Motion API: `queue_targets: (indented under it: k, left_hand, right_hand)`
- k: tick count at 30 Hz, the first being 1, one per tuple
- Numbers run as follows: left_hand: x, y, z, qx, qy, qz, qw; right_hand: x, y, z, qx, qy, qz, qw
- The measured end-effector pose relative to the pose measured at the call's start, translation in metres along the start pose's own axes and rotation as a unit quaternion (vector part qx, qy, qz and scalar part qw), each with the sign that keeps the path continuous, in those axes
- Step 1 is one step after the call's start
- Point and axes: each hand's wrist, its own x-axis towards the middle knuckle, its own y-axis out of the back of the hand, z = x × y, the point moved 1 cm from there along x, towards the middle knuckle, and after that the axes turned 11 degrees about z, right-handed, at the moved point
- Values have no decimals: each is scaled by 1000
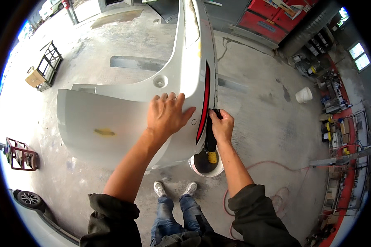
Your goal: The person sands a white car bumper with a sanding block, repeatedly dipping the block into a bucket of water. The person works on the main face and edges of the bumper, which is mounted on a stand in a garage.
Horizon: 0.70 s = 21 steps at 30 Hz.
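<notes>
A light grey car bumper [111, 117] takes up the middle of the view, with a red reflector strip [204, 99] set in black along its right side. My left hand [165, 113] lies on its upper surface, thumb spread toward the reflector and holding nothing. Just right of the reflector, my right hand [222, 123] pinches the top of a flat black strip [210, 138] that hangs along the bumper's edge; its kind I cannot make out. Yellowish and dark filler patches [104, 132] mark the bumper's left part.
Below the black strip stands a white bucket [219, 168] with a yellow perforated piece [212, 157] at it. A red hose [272, 161] curls over the floor. Farther off are a second white bucket [304, 95], red cabinets [261, 22], tool shelves [336, 136], carts [22, 154] and a parked car [33, 220].
</notes>
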Motion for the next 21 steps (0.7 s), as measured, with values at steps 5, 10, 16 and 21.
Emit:
queue_targets:
  k: [5, 10, 16, 21]
  left_hand:
    - [-1, -3, -4, -23, -2, 2, 1000]
    - [2, 0, -6, -49, -3, -12, 999]
    - [0, 0, -10, -47, -9, -8, 999]
    - [1, -2, -8, -52, -14, 20, 998]
  right_hand:
    - [-7, -4, -14, -82, 33, 57, 994]
    - [-8, -10, -23, -151, 82, 96, 980]
    - [-6, -25, -26, -193, 82, 111, 971]
    - [44, -34, -50, -238, 115, 57, 963]
